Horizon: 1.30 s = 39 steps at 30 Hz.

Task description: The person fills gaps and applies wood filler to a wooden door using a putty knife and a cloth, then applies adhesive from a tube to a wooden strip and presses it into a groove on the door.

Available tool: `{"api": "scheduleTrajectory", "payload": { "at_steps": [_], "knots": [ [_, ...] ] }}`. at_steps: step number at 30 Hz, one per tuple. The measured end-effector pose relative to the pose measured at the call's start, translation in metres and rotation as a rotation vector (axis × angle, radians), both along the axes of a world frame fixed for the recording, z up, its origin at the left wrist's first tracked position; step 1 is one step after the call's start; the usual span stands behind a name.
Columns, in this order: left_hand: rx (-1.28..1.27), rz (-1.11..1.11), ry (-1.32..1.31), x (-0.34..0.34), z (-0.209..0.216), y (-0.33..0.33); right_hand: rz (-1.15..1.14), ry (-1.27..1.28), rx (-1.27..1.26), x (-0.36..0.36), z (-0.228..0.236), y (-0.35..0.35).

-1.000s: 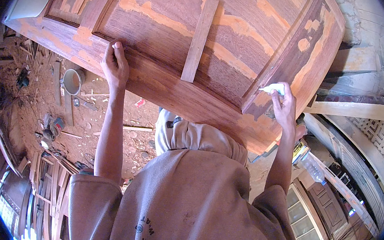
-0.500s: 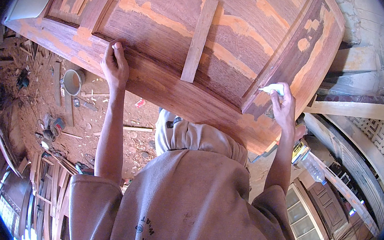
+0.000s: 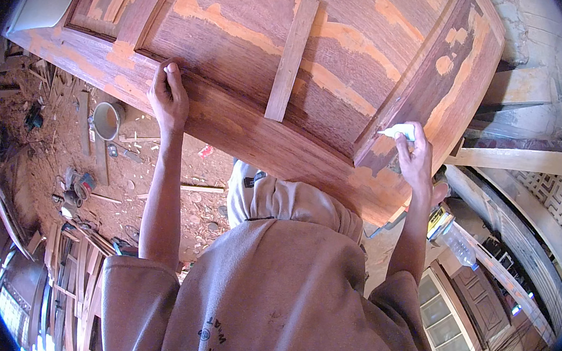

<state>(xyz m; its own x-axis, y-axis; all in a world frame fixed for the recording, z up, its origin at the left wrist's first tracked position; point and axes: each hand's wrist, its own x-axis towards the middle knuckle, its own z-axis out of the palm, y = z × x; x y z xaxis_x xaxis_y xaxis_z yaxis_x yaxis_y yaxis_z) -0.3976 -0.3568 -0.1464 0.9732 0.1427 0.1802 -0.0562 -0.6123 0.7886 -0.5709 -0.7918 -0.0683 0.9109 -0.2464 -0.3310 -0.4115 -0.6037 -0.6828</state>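
A large reddish-brown wooden panelled door (image 3: pixel 232 120), streaked with orange filler, lies across the view in front of me. My right hand (image 3: pixel 416 159) grips a small white squeeze bottle (image 3: pixel 404 129). Its narrow nozzle points left, at the moulding beside the right end of the recessed panel. My left hand (image 3: pixel 168 100) rests at the near edge of the door with its fingers curled closed; whatever may be in them is hidden. Between the two hands, a loose wooden strip (image 3: pixel 292 58) lies across the recessed panel and onto the near moulding.
On the floor at left stand a bucket (image 3: pixel 106 121) and several tools among wood shavings and offcuts. A white rounded object (image 3: pixel 47 1) sits at the door's far left end. Along the right are a pale board (image 3: pixel 519 160), a plastic bottle (image 3: pixel 460 247) and a glazed frame (image 3: pixel 443 320).
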Motion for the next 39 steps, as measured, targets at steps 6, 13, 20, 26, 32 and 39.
{"api": "scheduleTrajectory", "payload": {
  "at_steps": [6, 13, 20, 26, 32, 39],
  "knots": [
    [-0.007, -0.003, 0.025, -0.0007, 0.0028, 0.0, -0.002, 0.016, 0.0, 0.0022, 0.0061, 0.006],
    [-0.004, -0.014, 0.048, -0.001, 0.0016, 0.0007, -0.01, 0.017, 0.009, 0.0013, 0.0045, 0.007],
    [0.012, 0.002, 0.089, -0.0014, 0.0045, 0.0006, -0.011, 0.035, -0.005, 0.0009, 0.0051, 0.0065],
    [0.003, 0.001, 0.065, -0.0009, 0.0078, -0.0031, 0.009, 0.05, -0.008, 0.0013, 0.0071, 0.0073],
    [0.004, 0.001, 0.092, -0.0016, 0.0071, -0.001, 0.035, 0.019, -0.018, -0.0011, 0.0039, 0.0058],
    [-0.011, -0.012, 0.02, -0.0008, 0.0048, -0.0028, 0.053, 0.019, -0.036, -0.0005, 0.0054, 0.0063]
  ]
}}
